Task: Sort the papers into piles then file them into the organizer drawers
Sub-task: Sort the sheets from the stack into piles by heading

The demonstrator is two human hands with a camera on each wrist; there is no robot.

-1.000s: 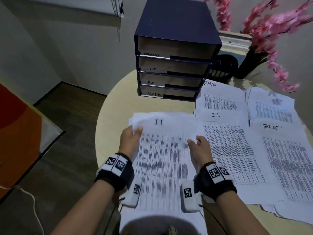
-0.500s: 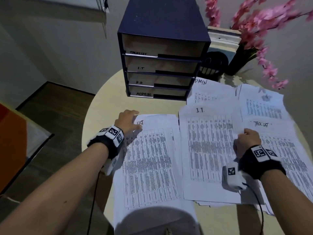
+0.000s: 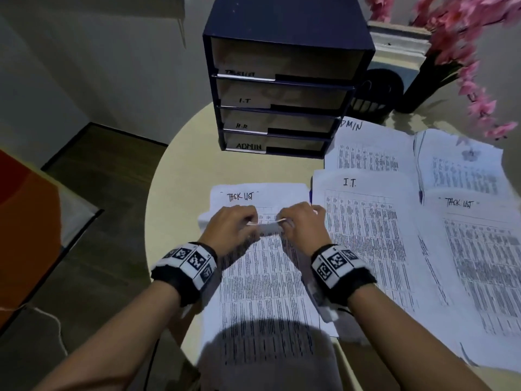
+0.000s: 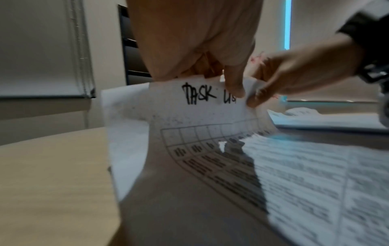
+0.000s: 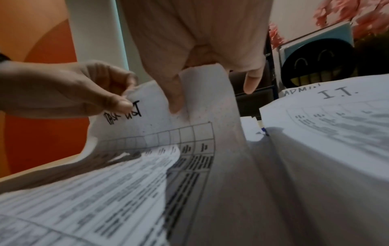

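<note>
Head view: as both hands meet over the near pile, the left hand [image 3: 231,227] and right hand [image 3: 301,224] each pinch the top edge of a sheet [image 3: 265,277] headed TASK LIST, lifting that edge off the papers beneath.
Piles: an I.T. pile [image 3: 366,235] lies just right of the held sheet, an ADMIN pile [image 3: 366,153] behind it, another TASK LIST pile [image 3: 479,249] at far right, all on the round tabletop [image 3: 180,170].
Organizer: the dark organizer [image 3: 282,88] stands at the back of the tabletop, its four drawers labelled TASK LIST, I.T, H.R, ADMIN from top to bottom.
Behind: pink flowers [image 3: 465,52] stand to the organizer's right.
Left wrist view: the left grip is closed on the sheet [image 4: 200,106], thumb [image 4: 233,83] pressing beside the heading; the right hand [image 4: 294,74] pinches the neighbouring corner.
Right wrist view: the right grip is closed on the curled top edge [image 5: 202,99], thumb [image 5: 174,96] on the printed face; the left hand [image 5: 73,89] pinches by the heading.
</note>
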